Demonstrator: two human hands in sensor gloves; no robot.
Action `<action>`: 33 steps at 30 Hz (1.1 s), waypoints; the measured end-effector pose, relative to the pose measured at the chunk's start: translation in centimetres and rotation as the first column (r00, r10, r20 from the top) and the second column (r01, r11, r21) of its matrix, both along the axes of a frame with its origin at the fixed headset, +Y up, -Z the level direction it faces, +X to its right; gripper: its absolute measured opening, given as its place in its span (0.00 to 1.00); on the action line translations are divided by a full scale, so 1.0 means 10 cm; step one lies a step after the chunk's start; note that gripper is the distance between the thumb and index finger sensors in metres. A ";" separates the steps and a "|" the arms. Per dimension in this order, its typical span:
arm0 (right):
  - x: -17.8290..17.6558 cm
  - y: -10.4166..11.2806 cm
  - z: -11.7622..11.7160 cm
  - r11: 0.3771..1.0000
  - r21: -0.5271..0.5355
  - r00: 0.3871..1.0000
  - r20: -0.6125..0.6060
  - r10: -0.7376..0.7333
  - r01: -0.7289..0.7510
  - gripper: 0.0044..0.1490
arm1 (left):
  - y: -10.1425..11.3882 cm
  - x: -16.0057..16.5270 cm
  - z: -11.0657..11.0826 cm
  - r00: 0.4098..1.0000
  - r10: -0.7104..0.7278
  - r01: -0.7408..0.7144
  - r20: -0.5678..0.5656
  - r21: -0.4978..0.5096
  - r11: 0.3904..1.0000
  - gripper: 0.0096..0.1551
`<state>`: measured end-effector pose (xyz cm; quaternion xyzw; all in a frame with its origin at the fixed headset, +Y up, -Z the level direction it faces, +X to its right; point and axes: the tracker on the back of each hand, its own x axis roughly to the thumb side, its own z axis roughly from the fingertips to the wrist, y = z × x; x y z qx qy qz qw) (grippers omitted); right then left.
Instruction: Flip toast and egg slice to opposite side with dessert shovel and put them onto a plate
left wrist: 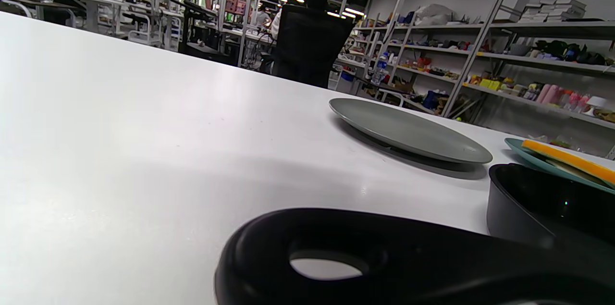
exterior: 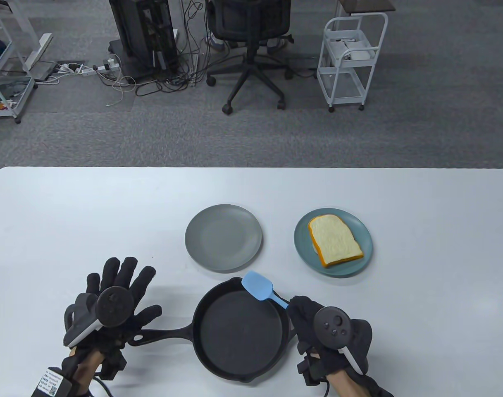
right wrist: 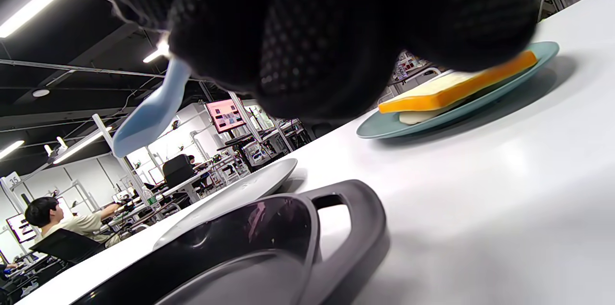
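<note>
Table view takes in a wide white table [exterior: 69,215], the biggest thing in sight, with grey carpet, an office chair [exterior: 251,53] and a white trolley [exterior: 350,62] beyond its far edge at twelve o'clock. Next in size, a black skillet [exterior: 241,331] sits near the table's six o'clock edge, its pan bare, its long handle [exterior: 164,333] reaching out toward nine o'clock. From the skillet, a bare grey plate [exterior: 223,237] lies at about twelve o'clock, just apart from the rim, and a teal plate [exterior: 333,242] lies at about two o'clock. The toast [exterior: 334,241] rests on the teal plate, pale face up with an orange crust; in the right wrist view a white slice [right wrist: 418,115] shows tucked under the toast [right wrist: 456,89], touching it, likely the egg slice.

The left hand [exterior: 115,306] is over the end of the skillet handle, fingers spread straight and gripping nothing; whether it touches the handle I cannot tell. The right hand [exterior: 321,326] is at the skillet's three o'clock side, fingers curled round the stem of the blue dessert shovel [exterior: 261,287]. The shovel's blade points toward eleven o'clock from that hand and hangs over the skillet's far rim, raised clear of it in the right wrist view, with nothing on it
</note>
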<state>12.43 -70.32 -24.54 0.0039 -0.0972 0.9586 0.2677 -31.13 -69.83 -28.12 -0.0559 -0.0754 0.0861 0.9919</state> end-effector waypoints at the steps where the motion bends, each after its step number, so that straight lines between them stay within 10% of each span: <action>1: -0.01 -0.01 0.00 1.000 -0.001 1.000 -0.001 0.004 -0.004 0.30 | 0.00 0.00 0.00 1.000 0.001 -0.001 0.000 0.000 1.000 0.55; 15: -0.44 -0.22 -0.06 0.898 -0.120 0.905 -0.085 0.416 -0.424 0.29 | 0.00 0.01 0.00 1.000 -0.016 0.016 -0.008 -0.010 1.000 0.55; 24: -0.68 -0.20 0.05 0.720 -0.089 0.726 -0.064 0.685 -0.688 0.34 | -0.01 0.03 0.00 0.999 -0.032 0.032 0.001 -0.012 0.999 0.55; 33: -0.55 -0.03 0.12 0.815 -0.023 0.816 -0.041 0.577 -0.578 0.41 | -0.02 0.04 0.01 0.999 -0.038 0.038 0.006 -0.010 0.999 0.56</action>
